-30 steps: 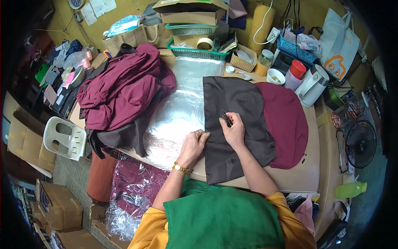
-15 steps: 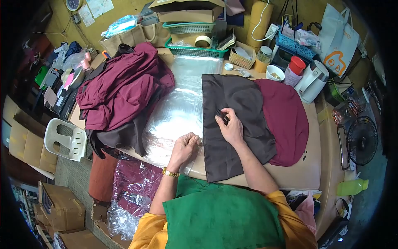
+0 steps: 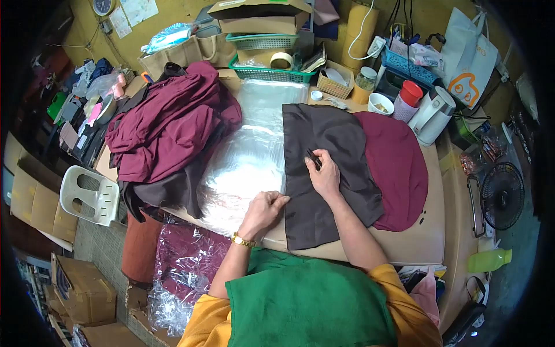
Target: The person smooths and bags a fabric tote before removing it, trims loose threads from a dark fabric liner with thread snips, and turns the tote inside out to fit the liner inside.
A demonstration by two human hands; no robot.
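Head view: dark cloth point(image 3: 324, 217) lies flat on the worktop point(image 3: 413, 246), its straight edge beside clear plastic sheets point(image 3: 245, 153) and its other side meeting a maroon piece point(image 3: 402, 173). It seems laid out this way so the whole edge is within reach. The right hand point(image 3: 325, 173) rests over the cloth with its grip closed round a small black tool point(image 3: 313, 157), probably kept there to save setting it down. The left hand point(image 3: 265, 209) has its fingertips at the edge; whether its grip pinches cloth or only touches it, I cannot tell. A maroon and dark heap point(image 3: 179, 124) sits apart on the left, perhaps to leave the middle for work.

At the back, a green basket point(image 3: 272, 74) holds a tape roll point(image 3: 281, 55), a blue basket point(image 3: 426, 77) carries a packet, and a white bowl point(image 3: 377, 108) contains something small and unclear. Below, clear wrapping point(image 3: 191, 257) encloses maroon fabric.
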